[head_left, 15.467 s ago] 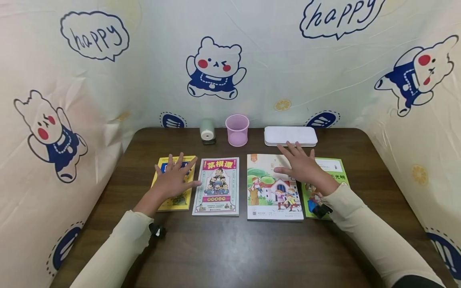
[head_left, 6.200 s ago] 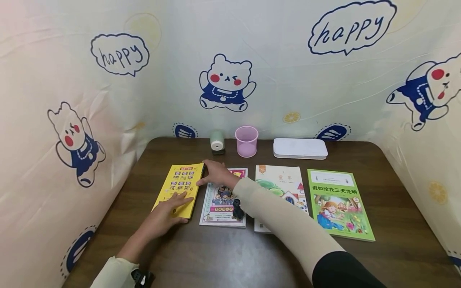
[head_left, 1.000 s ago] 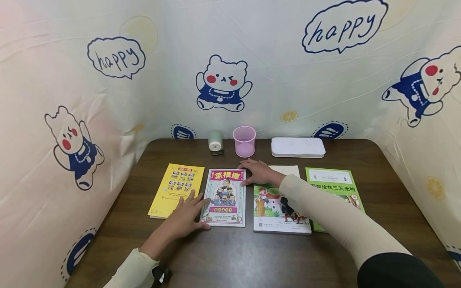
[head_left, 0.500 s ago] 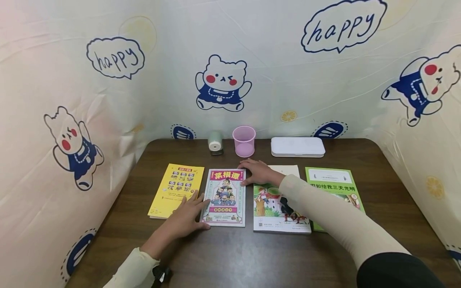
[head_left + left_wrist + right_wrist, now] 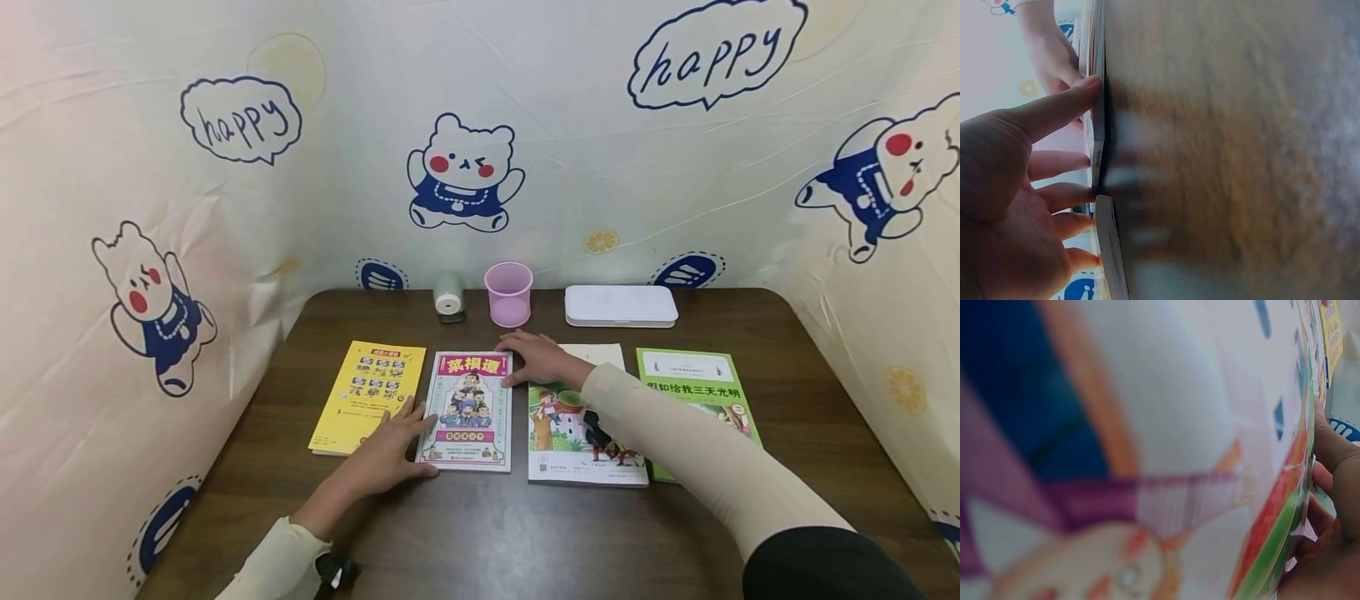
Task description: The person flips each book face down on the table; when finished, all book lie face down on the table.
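A pink and white book (image 5: pixel 465 408) lies flat on the table, front cover up. My left hand (image 5: pixel 382 454) rests at its lower left corner with fingers spread and the thumb along the front edge. In the left wrist view the thumb of the left hand (image 5: pixel 1016 187) touches the book's edge, while the lower fingers lie over the neighbouring book. My right hand (image 5: pixel 543 360) touches the upper right corner, index finger near the top and thumb at the right side. A yellow book (image 5: pixel 367 396) lies to the left, back cover up, partly under the left fingertips.
To the right lie a picture-covered book (image 5: pixel 551 450) and a green book (image 5: pixel 693 367), both partly covered by the right sleeve. Along the back stand a pale green sharpener-like item (image 5: pixel 449 296), a pink cup (image 5: pixel 509 296) and a white flat case (image 5: pixel 621 306).
The yellow book showed its front cover at first and now shows its back. Both hands have since moved right to the pink and white book. Over the last second almost nothing moves.
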